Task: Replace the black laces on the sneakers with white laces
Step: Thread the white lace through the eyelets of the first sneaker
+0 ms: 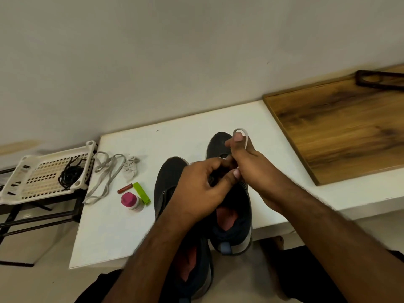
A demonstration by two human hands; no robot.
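Both forearms converge: left hand steadies the right sneaker; right hand pinches white lace, best fed flat just beyond.

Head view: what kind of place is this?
Likely a room at home, not a workshop: a plain white table against a bare wall, a plastic basket on a rack beside it, and a pink-capped bottle among odds and ends.

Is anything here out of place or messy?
Slightly. The left sneaker has its heel hanging over the white table edge, and a loose white lace trails off the table's left side.
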